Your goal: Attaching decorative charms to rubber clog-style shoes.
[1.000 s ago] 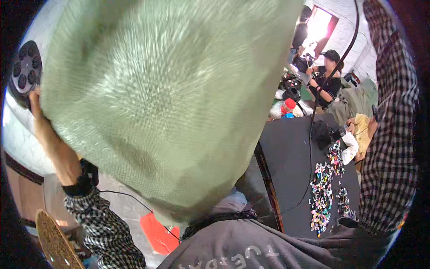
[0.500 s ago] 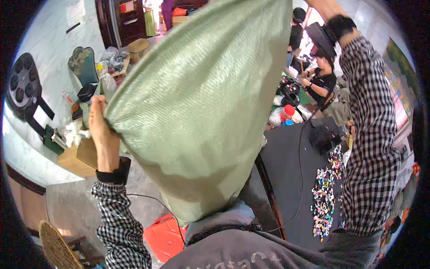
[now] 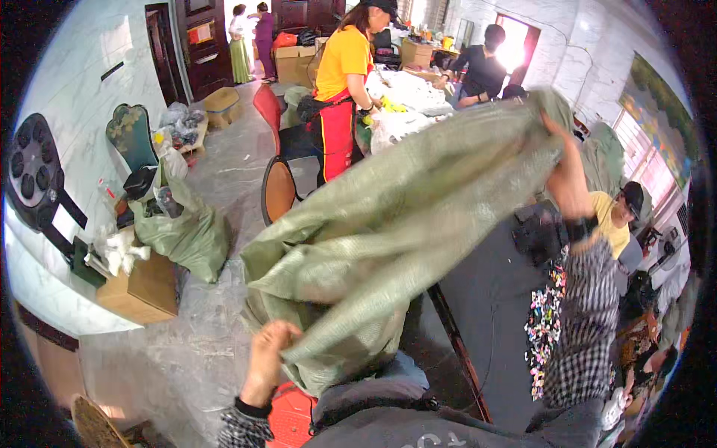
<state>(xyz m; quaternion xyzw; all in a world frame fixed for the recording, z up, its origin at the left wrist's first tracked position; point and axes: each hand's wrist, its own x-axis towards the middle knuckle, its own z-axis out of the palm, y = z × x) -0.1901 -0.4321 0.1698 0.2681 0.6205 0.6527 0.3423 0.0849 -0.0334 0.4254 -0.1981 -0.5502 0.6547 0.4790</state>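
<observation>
A large green woven sack is stretched slantwise in front of me, from low at the left to high at the right. My left hand is closed on its near lower edge, close to my body. Farther out and higher, my right hand grips the other end, slightly smeared by motion. Between the hands the cloth hangs in loose folds, with a gap in the folds near my left hand. Part of the dark table is hidden beneath the sack.
Small colourful pieces lie on the table at right, near a black bag. A filled green sack and a cardboard box stand left. A red stool is close below. A person in orange works ahead.
The sack, earlier raised and spread tall before me, has come down and folded. Both hands have dropped, the left one also moving inward. People and a table behind it now show.
</observation>
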